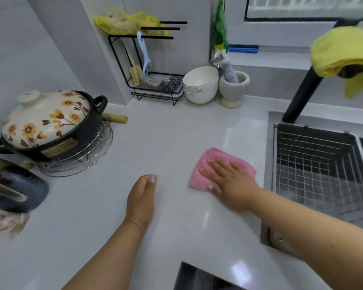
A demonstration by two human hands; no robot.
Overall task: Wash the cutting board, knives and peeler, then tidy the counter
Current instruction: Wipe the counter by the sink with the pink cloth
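Observation:
My right hand (228, 181) lies flat with straight fingers on a folded pink cloth (212, 162), pressing it onto the white counter (155, 143) just left of the sink. My left hand (142, 197) rests edge-on on the counter to the left of the cloth, fingers together and relaxed, holding nothing. A light blue peeler (144, 52) hangs on the black wire rack (149, 65) at the back wall. No cutting board or knives are in sight.
A flowered clay pot (48, 122) sits on a wire trivet at left, a dark lid (15, 189) below it. Stacked white bowls (200, 84) and a stone mortar (234, 88) stand at the back. A wire basket (319, 164) fills the sink; a yellow cloth (344, 53) hangs on the black tap.

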